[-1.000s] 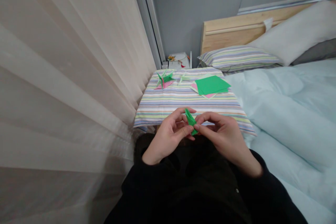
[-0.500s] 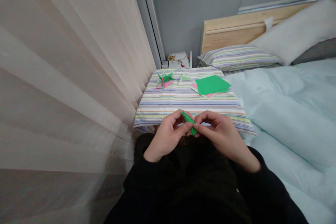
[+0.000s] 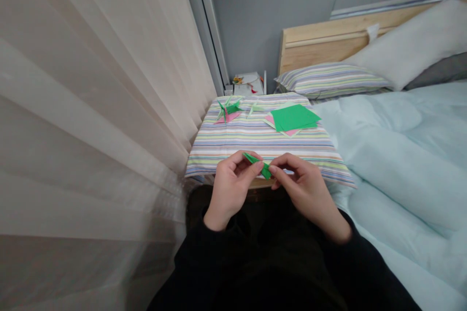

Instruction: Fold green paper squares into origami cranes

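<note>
Between my hands, at the near edge of the table, is a small folded piece of green paper (image 3: 265, 171) with a narrow pointed end toward the upper left. My left hand (image 3: 233, 184) pinches it between thumb and fingers. The fingertips of my right hand (image 3: 301, 182) are closed on its right end. Farther back on the striped cloth (image 3: 233, 148) stand folded paper cranes (image 3: 229, 111) in green and pink, and a pale green folded piece (image 3: 254, 108) lies beside them. A stack of green paper sheets (image 3: 295, 117) rests on the right, with pink and pale sheets showing underneath.
A pale curtain (image 3: 109, 107) hangs close along the left side. To the right is a bed with a light blue quilt (image 3: 401, 155) and a striped pillow (image 3: 332, 80). Behind the table, small items lie on a white stand (image 3: 251, 80) by the wall.
Both hands have shifted slightly, the left one turning a little more upright. The folded green paper has moved a little up and left and now lies at a flatter slant.
</note>
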`<state>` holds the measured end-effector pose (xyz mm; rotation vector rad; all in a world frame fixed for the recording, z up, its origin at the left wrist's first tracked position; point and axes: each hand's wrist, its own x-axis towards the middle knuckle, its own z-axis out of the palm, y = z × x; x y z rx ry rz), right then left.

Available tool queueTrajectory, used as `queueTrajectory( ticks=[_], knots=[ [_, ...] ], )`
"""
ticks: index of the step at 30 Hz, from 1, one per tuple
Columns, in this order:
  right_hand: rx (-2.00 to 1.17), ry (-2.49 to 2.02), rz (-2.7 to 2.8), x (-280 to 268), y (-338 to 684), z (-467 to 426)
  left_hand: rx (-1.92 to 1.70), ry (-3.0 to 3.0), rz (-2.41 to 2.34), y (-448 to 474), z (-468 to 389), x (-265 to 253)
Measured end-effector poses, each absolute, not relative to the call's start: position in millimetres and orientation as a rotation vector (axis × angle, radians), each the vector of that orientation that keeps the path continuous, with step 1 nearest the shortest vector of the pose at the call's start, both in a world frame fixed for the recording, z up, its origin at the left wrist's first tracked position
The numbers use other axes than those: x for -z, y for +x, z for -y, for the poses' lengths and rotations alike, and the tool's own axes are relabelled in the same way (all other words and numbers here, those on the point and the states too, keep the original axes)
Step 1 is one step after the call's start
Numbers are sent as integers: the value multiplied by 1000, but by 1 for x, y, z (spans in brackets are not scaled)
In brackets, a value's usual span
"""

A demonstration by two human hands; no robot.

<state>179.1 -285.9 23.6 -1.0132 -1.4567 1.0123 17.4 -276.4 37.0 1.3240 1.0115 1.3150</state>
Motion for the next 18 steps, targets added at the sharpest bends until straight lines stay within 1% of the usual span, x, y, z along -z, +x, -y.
queueTrajectory(
  ticks=[5, 11, 18],
  knots=[
    [-972, -1024, 1422, -24, 178, 289, -1343, 1275, -1030, 19, 277, -38],
    [-1183, -993, 1403, -19, 178, 290, -1349, 1284, -1059, 22, 278, -41],
    [-1088, -978, 1198, -14, 168, 292, -1215, 1337, -1088, 30, 284, -38]
  ],
)
